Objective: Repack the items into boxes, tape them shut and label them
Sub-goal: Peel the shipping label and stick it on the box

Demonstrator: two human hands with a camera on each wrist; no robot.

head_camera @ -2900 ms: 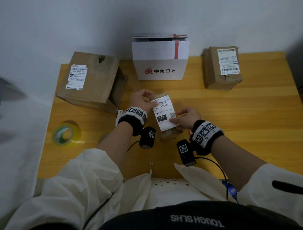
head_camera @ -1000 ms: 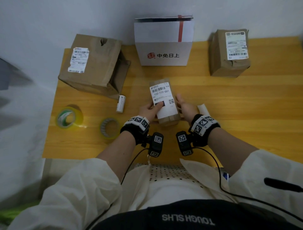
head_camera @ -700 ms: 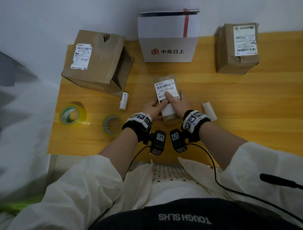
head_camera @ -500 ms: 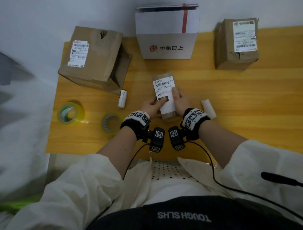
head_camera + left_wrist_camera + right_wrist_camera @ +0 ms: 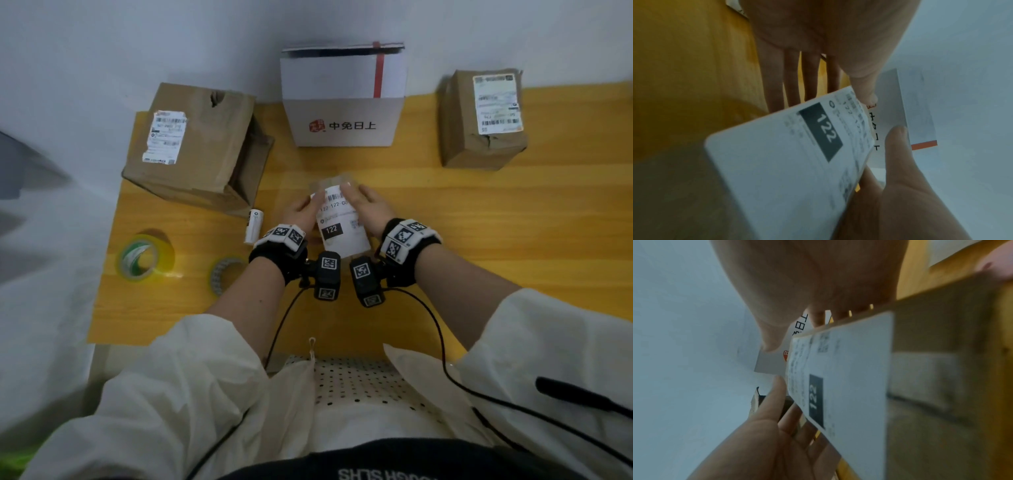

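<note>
A small brown box (image 5: 330,181) with a white label (image 5: 342,231) marked 122 sits between my two hands at the table's middle. My left hand (image 5: 303,210) grips its left side and my right hand (image 5: 368,205) its right side. Both thumbs lie on the label's far end. In the left wrist view the label (image 5: 797,154) fills the middle, with the left fingers (image 5: 791,73) running down the box's side and the right thumb (image 5: 898,138) beside its edge. The right wrist view shows the label (image 5: 849,369) stuck to the brown box (image 5: 941,331), blurred.
A big brown box (image 5: 195,147) lies at the back left, a white printed box (image 5: 342,99) stands open at the back middle and a labelled brown box (image 5: 483,123) at the back right. A green-yellow tape roll (image 5: 142,258), a clear tape roll (image 5: 224,274) and a small white tube (image 5: 254,226) lie left of my hands.
Both hands slid from the label's near part up to the box's far end and now clasp its sides. The box looks raised toward me and blurred.
</note>
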